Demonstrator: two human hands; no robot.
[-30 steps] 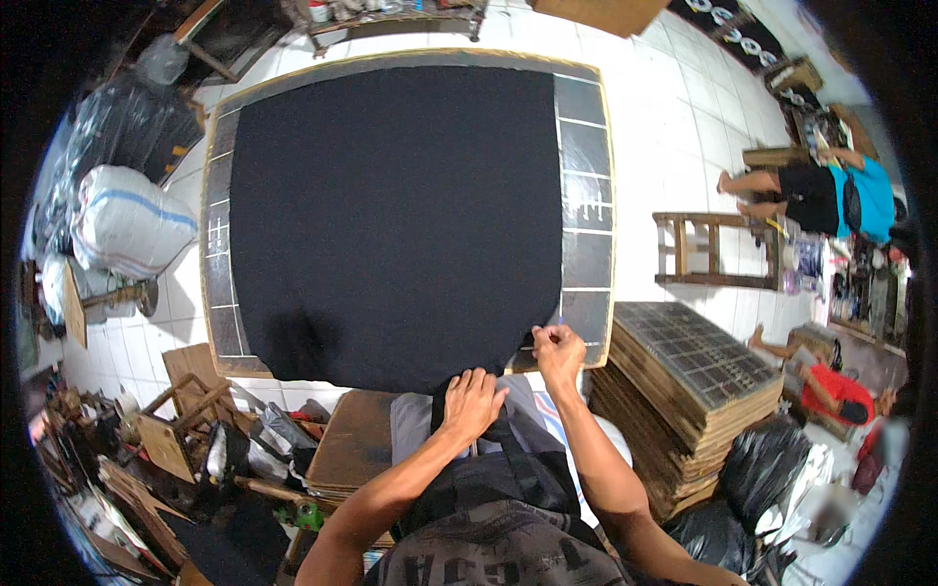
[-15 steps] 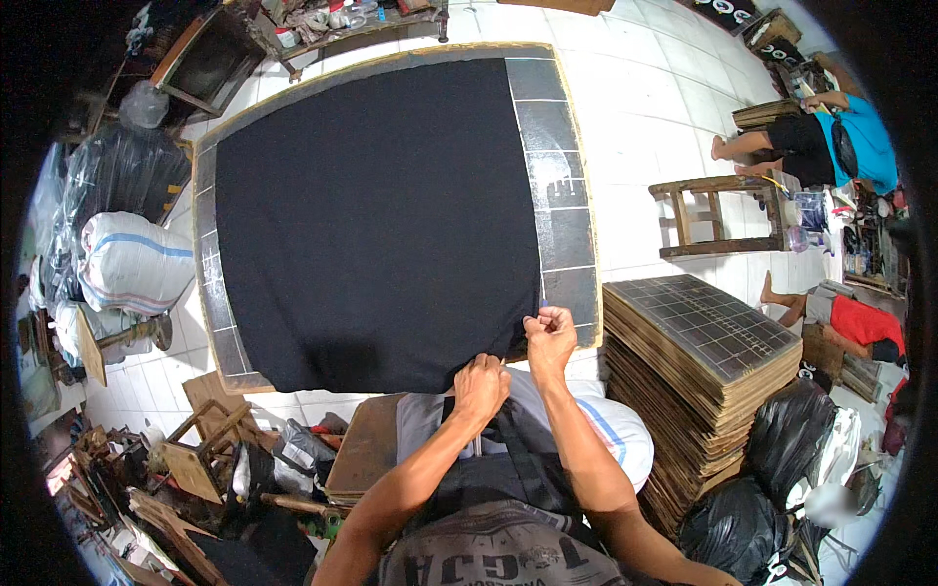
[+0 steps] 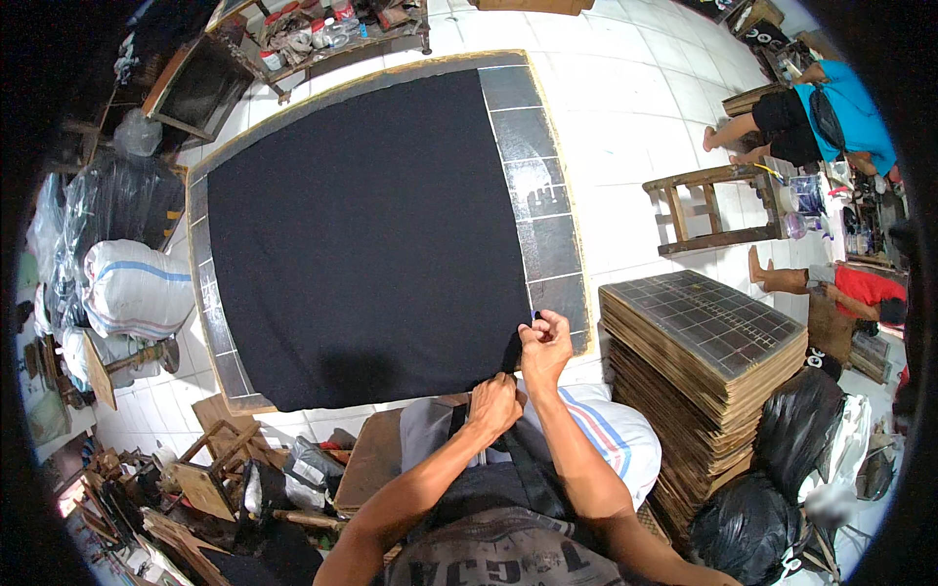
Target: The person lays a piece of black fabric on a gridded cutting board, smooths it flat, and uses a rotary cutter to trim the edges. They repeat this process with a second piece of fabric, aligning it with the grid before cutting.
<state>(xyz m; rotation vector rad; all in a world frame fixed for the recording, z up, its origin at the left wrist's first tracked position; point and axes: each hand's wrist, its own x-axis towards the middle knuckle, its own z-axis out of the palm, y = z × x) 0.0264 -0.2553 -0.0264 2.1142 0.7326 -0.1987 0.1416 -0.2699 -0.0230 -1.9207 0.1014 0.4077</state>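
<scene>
A black fabric [image 3: 357, 225] lies over a dark board [image 3: 542, 230] marked with white grid lines, leaving strips showing at both sides. My left hand [image 3: 493, 405] has its fingers curled closed on the fabric's near edge. Just right of it, my right hand [image 3: 545, 342] pinches at the fabric's near right corner; a small dark blue item shows at its fingertips, too small to identify. A soft shadow falls across the lower middle of the fabric.
Stacked gridded boards [image 3: 703, 322] stand at right, beside black bags [image 3: 743, 527]. A wooden stool [image 3: 713, 210] stands behind them. Two people [image 3: 845, 117] [image 3: 870, 293] are at far right. Sacks [image 3: 137, 288], a cluttered bench [image 3: 332, 34] and wooden scrap [image 3: 210, 474] surround the board.
My view has shifted and turned slightly. My left hand has moved right along the near edge toward my right hand, its fingers curling tighter. My right hand stays pinched at the corner.
</scene>
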